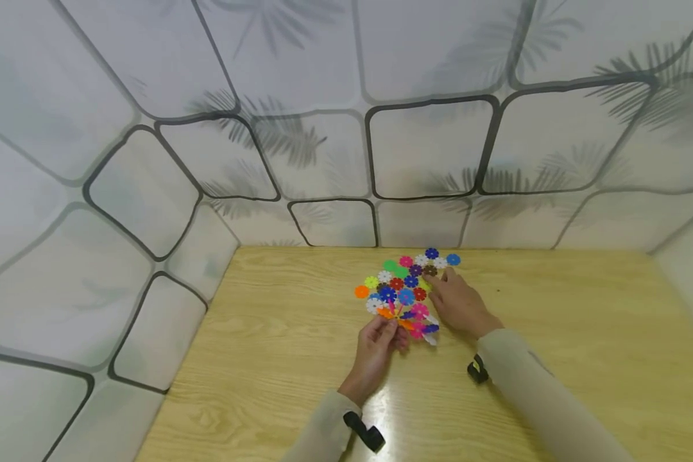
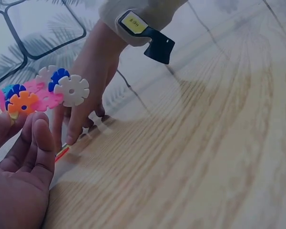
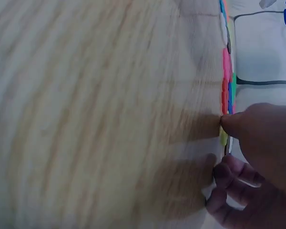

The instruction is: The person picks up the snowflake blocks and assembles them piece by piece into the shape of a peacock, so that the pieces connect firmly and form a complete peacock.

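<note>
Above a wood-grain table (image 1: 265, 321), we see a left hand (image 1: 375, 350) pinching a raised cluster of joined discs (image 2: 44, 99), while a right hand (image 1: 459, 305) reaches down to loose discs (image 1: 411, 281) spread flat just beyond it — whether it pinches one or merely touches, we cannot tell. To do this pick-up well, we judge, we should tip a single disc up by its rim, hold the cluster steady, and line slot with slot before pressing — gently, lest joined pieces twist free.

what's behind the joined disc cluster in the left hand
In the head view, colourful flat discs lie beyond the cluster on the table; anything directly hidden by the cluster cannot be seen.
</note>
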{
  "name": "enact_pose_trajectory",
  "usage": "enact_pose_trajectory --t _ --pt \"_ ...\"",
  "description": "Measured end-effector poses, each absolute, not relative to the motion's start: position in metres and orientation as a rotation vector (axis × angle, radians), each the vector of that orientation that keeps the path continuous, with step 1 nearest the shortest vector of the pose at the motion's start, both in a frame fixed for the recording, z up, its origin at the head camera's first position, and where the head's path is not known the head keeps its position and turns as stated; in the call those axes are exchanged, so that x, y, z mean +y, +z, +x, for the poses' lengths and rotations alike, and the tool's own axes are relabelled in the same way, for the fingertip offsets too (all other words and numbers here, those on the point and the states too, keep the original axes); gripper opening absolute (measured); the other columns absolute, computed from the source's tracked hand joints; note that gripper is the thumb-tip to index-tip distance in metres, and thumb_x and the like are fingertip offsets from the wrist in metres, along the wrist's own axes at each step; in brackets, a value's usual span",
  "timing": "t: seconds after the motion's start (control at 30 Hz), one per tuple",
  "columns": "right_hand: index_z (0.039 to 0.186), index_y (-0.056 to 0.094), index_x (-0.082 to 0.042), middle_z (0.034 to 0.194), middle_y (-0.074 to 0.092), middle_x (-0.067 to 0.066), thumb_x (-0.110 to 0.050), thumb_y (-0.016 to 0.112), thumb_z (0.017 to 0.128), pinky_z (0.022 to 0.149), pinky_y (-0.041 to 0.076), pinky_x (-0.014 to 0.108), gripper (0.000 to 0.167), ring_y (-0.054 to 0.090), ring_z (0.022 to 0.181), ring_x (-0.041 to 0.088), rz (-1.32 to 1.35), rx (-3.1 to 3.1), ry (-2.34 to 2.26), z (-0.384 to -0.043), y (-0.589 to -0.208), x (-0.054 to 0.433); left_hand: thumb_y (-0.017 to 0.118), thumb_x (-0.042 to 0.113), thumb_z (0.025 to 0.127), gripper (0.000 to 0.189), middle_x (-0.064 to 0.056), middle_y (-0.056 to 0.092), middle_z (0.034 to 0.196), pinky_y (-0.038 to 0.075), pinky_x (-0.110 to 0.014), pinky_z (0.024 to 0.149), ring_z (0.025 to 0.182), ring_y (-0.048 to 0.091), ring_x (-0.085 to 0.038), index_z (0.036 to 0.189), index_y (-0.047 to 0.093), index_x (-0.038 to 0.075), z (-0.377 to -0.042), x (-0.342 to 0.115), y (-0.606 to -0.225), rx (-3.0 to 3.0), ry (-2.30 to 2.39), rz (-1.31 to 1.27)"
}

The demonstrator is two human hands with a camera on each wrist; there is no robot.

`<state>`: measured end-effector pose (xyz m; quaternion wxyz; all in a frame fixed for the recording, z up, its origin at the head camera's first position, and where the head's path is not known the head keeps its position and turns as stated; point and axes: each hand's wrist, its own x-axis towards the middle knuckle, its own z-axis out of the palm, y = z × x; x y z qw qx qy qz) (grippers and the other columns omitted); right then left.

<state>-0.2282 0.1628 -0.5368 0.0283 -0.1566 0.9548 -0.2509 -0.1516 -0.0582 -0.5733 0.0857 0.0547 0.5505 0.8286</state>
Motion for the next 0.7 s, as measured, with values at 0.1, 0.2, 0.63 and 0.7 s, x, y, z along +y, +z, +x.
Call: enact_pose_trajectory --t 0.1,0.2,0.63,0.7 --pt "0.139 0.064 0.002 0.114 0.056 0.017 -0.016 0.066 0.108 0.074 0.056 0.04 0.036 0.057 0.087 0.022 -0.438 2.899 -0.838 -0.225 -0.53 0.165 0.051 0.01 0.115 0.033 0.006 0.075 0.088 0.061 -0.021 0.072 0.075 0.068 -0.006 0.108 0.052 -0.022 -0.15 -0.058 -0.573 1.666 2.439 0.193" --pt "0.121 0.066 0.003 0.109 0.062 0.016 -0.014 0.075 0.102 0.081 0.057 0.04 0.026 0.061 0.09 0.023 -0.406 2.821 -0.97 -0.219 -0.522 0.172 0.049 0.01 0.116 0.037 0.009 0.074 0.088 0.061 -0.021 0.072 0.075 0.068 -0.005 0.113 0.046 -0.027 -0.15 -0.058 -0.572 1.708 2.404 0.202" --pt "0.114 0.081 -0.003 0.104 0.085 0.01 -0.008 0.078 0.1 0.078 0.064 0.019 0.015 0.083 0.087 0.02 -0.534 2.797 -1.496 -0.165 -0.513 0.191 0.049 0.01 0.116 0.036 0.009 0.073 0.086 0.06 -0.02 0.071 0.074 0.066 -0.004 0.111 0.049 -0.025 -0.152 -0.059 -0.575 1.78 2.382 0.168" --pt "0.112 0.082 -0.003 0.103 0.085 0.009 -0.004 0.078 0.099 0.077 0.064 0.017 0.014 0.083 0.087 0.018 -0.602 2.829 -1.513 -0.16 -0.515 0.189 0.05 0.01 0.116 0.036 0.009 0.073 0.086 0.06 -0.02 0.071 0.074 0.066 -0.005 0.11 0.049 -0.025 -0.152 -0.059 -0.576 1.784 2.377 0.164"
